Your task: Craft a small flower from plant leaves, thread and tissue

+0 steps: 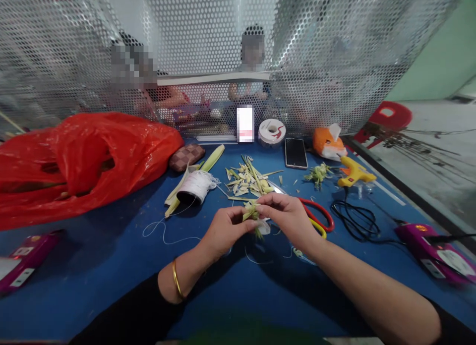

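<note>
Over the middle of the blue table, my left hand (225, 229) pinches a small bundle of cut green leaf strips (252, 212) between thumb and fingers. My right hand (288, 213) closes its thumb and fingertips on the bundle's right side. Fingers partly hide the bundle, and a whitish, see-through bit hangs under it. Beneath the right hand lie scissors with red and yellow handles (322, 216), their blades mostly covered. Just beyond both hands is a loose heap of pale green leaf pieces (247, 179). A spool of white thread (198, 187) lies left of it, its thread trailing across the table.
A red plastic bag (122, 151) fills the left side. Toward the back are a checkered pouch (187, 156), ribbon roll (271, 132), phone (296, 153) and orange tissue pack (329, 142). A yellow glue gun (355, 172) and purple power strip (435, 248) lie right. Perforated metal (208, 37) stands behind.
</note>
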The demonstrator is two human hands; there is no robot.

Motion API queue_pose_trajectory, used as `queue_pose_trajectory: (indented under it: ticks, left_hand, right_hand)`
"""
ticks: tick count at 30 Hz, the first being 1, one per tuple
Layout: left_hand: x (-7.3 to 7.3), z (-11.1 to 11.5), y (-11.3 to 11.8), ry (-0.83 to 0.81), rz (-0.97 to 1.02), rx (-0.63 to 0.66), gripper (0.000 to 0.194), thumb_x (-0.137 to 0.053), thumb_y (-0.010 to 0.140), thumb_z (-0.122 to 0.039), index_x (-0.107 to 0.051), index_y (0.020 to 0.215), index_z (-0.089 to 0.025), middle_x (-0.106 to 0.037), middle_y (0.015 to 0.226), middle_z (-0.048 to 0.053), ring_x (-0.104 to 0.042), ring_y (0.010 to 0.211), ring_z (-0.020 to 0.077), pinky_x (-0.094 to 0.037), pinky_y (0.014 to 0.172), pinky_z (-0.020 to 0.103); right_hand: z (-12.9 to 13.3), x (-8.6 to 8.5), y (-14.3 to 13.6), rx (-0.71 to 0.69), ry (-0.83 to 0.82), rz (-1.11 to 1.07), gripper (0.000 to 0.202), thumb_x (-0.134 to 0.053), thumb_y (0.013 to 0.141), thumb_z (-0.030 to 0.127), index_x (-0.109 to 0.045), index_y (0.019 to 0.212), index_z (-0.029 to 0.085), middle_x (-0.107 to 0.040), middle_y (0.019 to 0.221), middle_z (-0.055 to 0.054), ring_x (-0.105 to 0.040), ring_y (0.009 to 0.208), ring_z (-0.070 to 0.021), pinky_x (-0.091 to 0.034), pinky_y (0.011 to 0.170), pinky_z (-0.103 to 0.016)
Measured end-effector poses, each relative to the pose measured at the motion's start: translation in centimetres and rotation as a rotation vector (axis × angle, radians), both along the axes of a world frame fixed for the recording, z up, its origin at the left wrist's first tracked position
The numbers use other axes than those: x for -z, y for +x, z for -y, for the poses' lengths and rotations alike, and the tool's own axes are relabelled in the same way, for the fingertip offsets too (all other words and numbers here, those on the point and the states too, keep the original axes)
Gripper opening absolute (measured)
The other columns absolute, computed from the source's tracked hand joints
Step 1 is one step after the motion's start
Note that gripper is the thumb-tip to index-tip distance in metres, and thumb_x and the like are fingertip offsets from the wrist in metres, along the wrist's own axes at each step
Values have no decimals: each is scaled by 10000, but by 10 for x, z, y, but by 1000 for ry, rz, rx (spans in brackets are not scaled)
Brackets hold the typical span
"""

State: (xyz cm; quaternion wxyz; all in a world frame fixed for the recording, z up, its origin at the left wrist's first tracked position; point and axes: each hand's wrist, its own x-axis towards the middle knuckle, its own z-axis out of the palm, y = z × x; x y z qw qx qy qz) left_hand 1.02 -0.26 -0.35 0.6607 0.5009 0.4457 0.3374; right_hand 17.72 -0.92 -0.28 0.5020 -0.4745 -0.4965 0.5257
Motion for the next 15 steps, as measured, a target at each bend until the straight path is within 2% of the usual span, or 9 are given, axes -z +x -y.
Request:
queue_pose_trajectory:
  ticks: [3, 7, 10, 15]
  left_hand:
    - [-2, 0, 0, -20, -3, 3, 240, -820, 572, -245, -690, 749, -146, -697, 712, -1, -621, 670, 126, -480, 718, 270]
    - [-6, -1, 0, 67, -109, 5, 205, -778, 620, -269, -604, 636, -162, -611, 557, -30, -543, 516, 91, -431, 565, 234]
    - [-7, 1, -3, 153, -210, -3, 243, -743, 674, -327, -559, 614, -178, -531, 463, -56, -477, 426, 80, -361, 477, 219]
    - [-6, 8, -5, 221, -241, -2, 414, -676, 762, -483, -477, 535, -200, -413, 360, -79, -359, 335, 64, -267, 412, 214]
  right_hand:
    - [-5, -10, 12, 97, 69, -31, 145, -766, 705, 332, -716, 719, 197, -649, 611, 16, -581, 559, -119, -478, 581, -269]
    - [-27, -19, 49, 409, 154, -30, 185, -761, 691, 363, -707, 739, 192, -636, 592, 22, -562, 525, -103, -479, 558, -252]
    - [-51, -14, 87, 680, 189, 127, 287, -755, 648, 443, -693, 738, 177, -645, 611, 6, -586, 522, -123, -497, 540, -265]
    - [-75, 5, 130, 821, 144, 281, 325, -702, 648, 493, -642, 693, 177, -601, 539, 7, -609, 510, -174, -474, 498, -286]
